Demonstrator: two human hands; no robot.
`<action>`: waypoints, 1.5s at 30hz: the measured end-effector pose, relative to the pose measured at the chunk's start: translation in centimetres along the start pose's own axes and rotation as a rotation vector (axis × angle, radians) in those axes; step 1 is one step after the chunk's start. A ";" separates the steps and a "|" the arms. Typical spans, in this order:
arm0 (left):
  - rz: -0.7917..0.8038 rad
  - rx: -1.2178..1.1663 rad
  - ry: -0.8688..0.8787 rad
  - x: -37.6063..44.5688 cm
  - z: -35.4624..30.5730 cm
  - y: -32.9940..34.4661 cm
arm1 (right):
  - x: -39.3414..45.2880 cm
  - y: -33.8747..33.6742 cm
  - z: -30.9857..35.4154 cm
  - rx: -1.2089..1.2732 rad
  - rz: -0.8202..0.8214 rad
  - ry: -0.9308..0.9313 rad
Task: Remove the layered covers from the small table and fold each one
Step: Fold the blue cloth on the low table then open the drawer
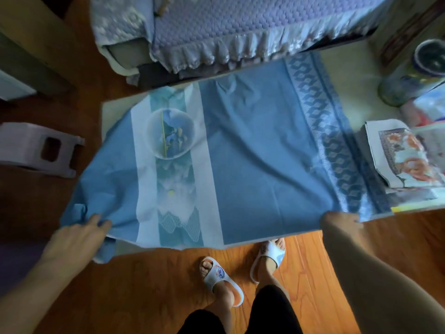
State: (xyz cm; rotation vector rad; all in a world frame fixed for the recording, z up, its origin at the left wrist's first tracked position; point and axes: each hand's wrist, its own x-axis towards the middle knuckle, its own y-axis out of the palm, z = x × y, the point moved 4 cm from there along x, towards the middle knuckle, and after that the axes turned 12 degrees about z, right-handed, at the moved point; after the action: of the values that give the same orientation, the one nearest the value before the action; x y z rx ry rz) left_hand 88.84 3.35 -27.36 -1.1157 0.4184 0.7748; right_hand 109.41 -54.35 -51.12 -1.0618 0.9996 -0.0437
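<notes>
- Lying spread over the small table (113, 109), the blue printed cover (252, 141) drapes past the near edge and sags at the left corner, creased across the middle.
- Left hand (79, 237) has fingers curled into bunched cloth at the near-left corner.
- Right hand (342, 221) holds the near-right edge; its fingers seem tucked beneath, though I cannot tell exactly how.
- Judging by the folds, it is thin, light and limp, so corners are the best holds.
- A stack of printed papers (404, 155) sits touching its right border and could catch.
</notes>
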 end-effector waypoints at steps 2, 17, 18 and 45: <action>-0.102 0.021 0.131 -0.6 0.3 -0.5 | -6.3 0.1 4.4 0.073 0.184 -0.171; -0.809 -1.432 -0.393 -6.3 27.5 -5.0 | -52.2 8.2 28.0 -0.033 0.732 -1.138; -0.819 -1.447 -0.342 -6.2 28.7 -5.6 | -55.5 9.1 29.3 0.019 0.718 -1.183; -0.580 -1.226 0.720 -1.1 29.8 -7.1 | -68.2 5.4 42.6 -0.086 0.135 -1.323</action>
State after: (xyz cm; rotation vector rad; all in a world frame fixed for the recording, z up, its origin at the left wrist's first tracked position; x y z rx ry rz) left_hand 91.17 28.62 -10.09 -2.5452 0.1425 -0.0084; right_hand 97.30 10.85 -5.23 -0.8320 -0.1423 0.7311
